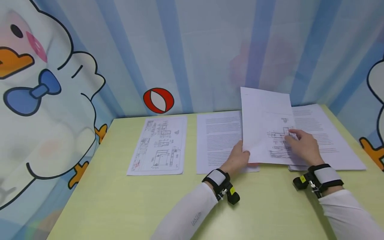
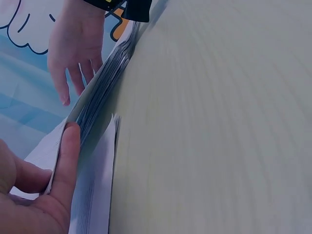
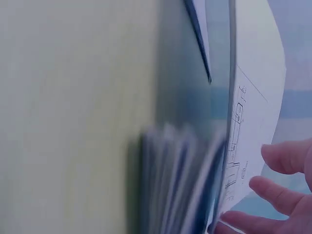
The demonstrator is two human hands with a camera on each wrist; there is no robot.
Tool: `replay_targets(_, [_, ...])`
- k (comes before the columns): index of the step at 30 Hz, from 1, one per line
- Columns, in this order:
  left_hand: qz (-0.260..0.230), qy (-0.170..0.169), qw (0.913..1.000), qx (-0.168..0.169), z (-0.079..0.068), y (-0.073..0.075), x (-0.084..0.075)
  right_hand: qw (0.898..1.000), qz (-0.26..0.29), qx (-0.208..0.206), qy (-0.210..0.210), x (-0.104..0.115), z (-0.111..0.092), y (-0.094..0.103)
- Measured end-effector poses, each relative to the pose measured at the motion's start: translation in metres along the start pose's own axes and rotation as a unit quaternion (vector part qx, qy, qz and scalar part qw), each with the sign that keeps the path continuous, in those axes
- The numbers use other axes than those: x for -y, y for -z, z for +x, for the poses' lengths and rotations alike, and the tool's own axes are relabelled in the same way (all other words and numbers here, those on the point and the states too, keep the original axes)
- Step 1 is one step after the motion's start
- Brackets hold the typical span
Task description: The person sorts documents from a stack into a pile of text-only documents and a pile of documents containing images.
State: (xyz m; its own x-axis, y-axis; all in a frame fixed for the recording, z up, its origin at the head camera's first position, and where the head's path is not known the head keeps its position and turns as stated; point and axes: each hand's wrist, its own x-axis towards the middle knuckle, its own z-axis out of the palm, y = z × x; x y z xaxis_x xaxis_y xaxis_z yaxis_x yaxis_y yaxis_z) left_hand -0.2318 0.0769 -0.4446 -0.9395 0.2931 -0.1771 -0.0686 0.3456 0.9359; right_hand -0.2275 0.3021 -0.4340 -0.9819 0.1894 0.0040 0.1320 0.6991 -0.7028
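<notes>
**One white paper sheet with black line drawings (image 1: 264, 110) raised above a pale yellow-green tabletop (image 1: 120, 206)**

Two bare hands are at work. The left hand (image 1: 237, 156) pinches the sheet's lower left edge between thumb and fingers. The right hand (image 1: 306, 146) has its fingers apart before the printed face; whether they touch it, I cannot tell. Three white paper sets lie in a row: one drawing-printed set (image 1: 157, 146) at left, one text-printed set (image 1: 219, 143) in the middle and one text-printed stack (image 1: 330, 140) at right. The raised sheet partly covers the latter two.
</notes>
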Motion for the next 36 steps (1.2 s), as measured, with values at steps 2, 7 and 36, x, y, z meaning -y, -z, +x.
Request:
replay_targets(2, [0.001, -0.002, 1.0, -0.005, -0.002, 0.007, 0.002, 1.0, 0.026, -0.014, -0.011, 0.005, 0.001, -0.005])
replay_targets(7, [-0.007, 0.001, 0.9996, -0.027, -0.004, 0.027, 0.004, 0.994, 0.083, -0.063, -0.029, 0.021, 0.004, -0.017])
replay_targets(36, [-0.005, -0.048, 0.997, -0.059, -0.049, 0.184, 0.019, 0.954, 0.293, 0.068, -0.019, 0.124, 0.002, -0.078])
